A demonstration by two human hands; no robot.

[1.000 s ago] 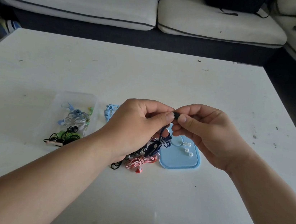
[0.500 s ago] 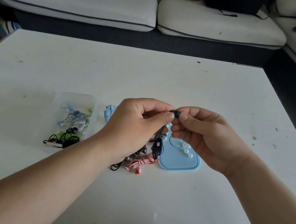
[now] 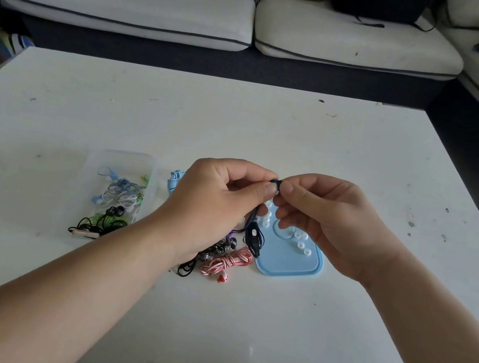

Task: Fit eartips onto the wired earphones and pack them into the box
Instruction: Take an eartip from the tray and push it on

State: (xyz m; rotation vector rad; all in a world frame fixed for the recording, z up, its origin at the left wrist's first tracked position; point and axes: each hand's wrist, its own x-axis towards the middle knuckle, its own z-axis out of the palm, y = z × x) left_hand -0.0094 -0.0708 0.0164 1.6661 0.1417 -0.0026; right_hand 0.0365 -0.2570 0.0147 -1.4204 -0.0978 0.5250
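Head view shows the fingers [image 3: 263,191] of the left hand [image 3: 213,205] curled in, thumb and forefinger pinching a dark earbud [image 3: 275,182] held up above the counter [image 3: 270,124]. The right hand [image 3: 330,223] meets it tip to tip, its thumb and forefinger nipping the same bud's end while its other fingers stay loosely bent. Whether an eartip is already seated there is hidden between the fingertips. The bud's cable drops from the left hand, with its inline remote [image 3: 253,235] dangling over the edge of a blue lid [image 3: 288,267], where several white eartips [image 3: 300,245] lie loose. Just left of the lid, a red-and-white earphone [image 3: 229,261] and some dark ones sit in a heap, apparently not yet fitted. Further left, the clear box [image 3: 122,157] already holds a few coiled sets. By my reading the job is partway done: this pair is mid-fitting, and the heap is left to fit and pack.
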